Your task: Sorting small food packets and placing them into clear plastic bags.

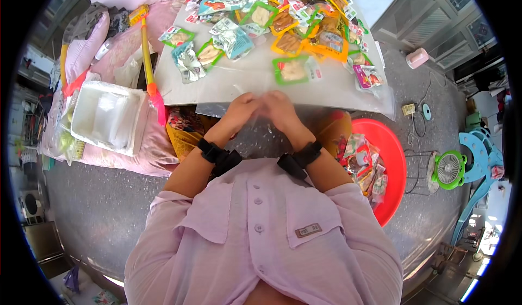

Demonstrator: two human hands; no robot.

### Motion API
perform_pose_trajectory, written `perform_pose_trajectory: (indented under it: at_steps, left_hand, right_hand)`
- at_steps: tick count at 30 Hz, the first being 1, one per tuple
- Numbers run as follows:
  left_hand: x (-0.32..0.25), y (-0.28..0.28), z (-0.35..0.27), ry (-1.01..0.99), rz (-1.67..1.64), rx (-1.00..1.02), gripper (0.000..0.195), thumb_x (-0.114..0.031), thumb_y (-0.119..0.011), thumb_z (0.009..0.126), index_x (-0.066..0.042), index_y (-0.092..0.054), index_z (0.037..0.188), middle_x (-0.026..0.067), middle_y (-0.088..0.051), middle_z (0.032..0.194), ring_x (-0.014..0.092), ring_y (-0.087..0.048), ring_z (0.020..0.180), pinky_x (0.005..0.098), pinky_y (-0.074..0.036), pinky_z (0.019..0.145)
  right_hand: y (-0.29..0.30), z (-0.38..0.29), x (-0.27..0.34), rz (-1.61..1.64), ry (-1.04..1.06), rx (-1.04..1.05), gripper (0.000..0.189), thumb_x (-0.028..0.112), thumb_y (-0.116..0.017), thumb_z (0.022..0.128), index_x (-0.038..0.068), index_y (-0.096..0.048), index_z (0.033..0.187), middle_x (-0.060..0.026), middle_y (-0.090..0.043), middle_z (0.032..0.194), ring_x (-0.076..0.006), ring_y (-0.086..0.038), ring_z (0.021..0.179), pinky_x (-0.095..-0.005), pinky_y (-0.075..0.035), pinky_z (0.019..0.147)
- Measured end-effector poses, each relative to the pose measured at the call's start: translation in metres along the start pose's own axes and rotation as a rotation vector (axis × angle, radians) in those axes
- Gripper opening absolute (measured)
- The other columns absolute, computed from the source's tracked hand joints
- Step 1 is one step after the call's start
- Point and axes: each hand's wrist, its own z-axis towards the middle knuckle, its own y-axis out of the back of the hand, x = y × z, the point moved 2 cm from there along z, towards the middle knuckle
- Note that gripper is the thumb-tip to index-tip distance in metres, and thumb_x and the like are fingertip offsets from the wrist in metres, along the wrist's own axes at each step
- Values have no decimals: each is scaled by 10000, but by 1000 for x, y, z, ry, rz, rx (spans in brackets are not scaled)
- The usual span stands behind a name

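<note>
My left hand (244, 108) and my right hand (279, 108) meet at the front edge of the white table (175, 91). Their fingers are bent together and blurred, pinching clear plastic film (212, 106) that hangs over the table edge. Just beyond my fingers lies a green-edged food packet (293, 70) with pale contents. Farther back is a heap of sealed food packets, among them an orange-edged packet (330, 36) and a silver-and-blue packet (231, 38). Toward the table's right side rests a purple packet (368, 76).
A red plastic basin (393, 158) holding several packets stands right of my legs. To the left, a white foam box (108, 115) sits on a pink-covered bed (151, 158), beside a yellow-handled tool (146, 52). A green fan (449, 169) and a pink bin (416, 58) are farther right.
</note>
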Motion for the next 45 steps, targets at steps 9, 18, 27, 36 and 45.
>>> perform_pose_trajectory:
  at_steps: [9, 18, 27, 36, 45]
  left_hand:
    - [-38, 10, -13, -827, 681, -660, 59, -71, -460, 697, -26, -461, 734, 154, -489, 650, 331, -467, 564, 379, -397, 514]
    - [-7, -14, 9, -538, 956, -434, 83, -113, -453, 683, -38, -444, 719, 159, -501, 652, 327, -494, 607, 403, -387, 522]
    - [-16, -26, 4, -464, 1084, -368, 99, -120, -466, 669, -42, -452, 728, 140, -505, 698, 312, -496, 649, 411, -389, 552]
    - [-51, -4, -3, -680, 1051, -560, 100, -84, -472, 657, -46, -473, 750, 123, -510, 680, 299, -500, 614, 385, -399, 536]
    - [-15, -40, 17, -429, 1034, -359, 94, -106, -416, 670, -38, -456, 723, 146, -510, 685, 320, -495, 654, 406, -392, 573]
  right_hand:
    - [2, 13, 20, -514, 70, -159, 140, 129, -439, 742, 4, -485, 700, -65, -509, 682, -131, -499, 646, -255, -423, 577]
    - [38, 41, 55, -1278, 859, -146, 209, 114, -466, 709, 3, -497, 884, -158, -518, 874, -298, -481, 851, -325, -388, 735]
    - [83, 85, 81, -1941, 28, 35, 563, 378, -557, 599, 76, -423, 1054, -117, -387, 1131, -284, -315, 1089, -452, -281, 850]
    - [76, 25, 73, -1833, 327, 107, 477, 310, -591, 589, 72, -453, 979, -118, -424, 1071, -286, -357, 1047, -447, -340, 792]
    - [87, -7, 97, -1860, 677, -153, 133, 144, -454, 724, 40, -469, 805, -168, -526, 715, -327, -511, 633, -365, -409, 544]
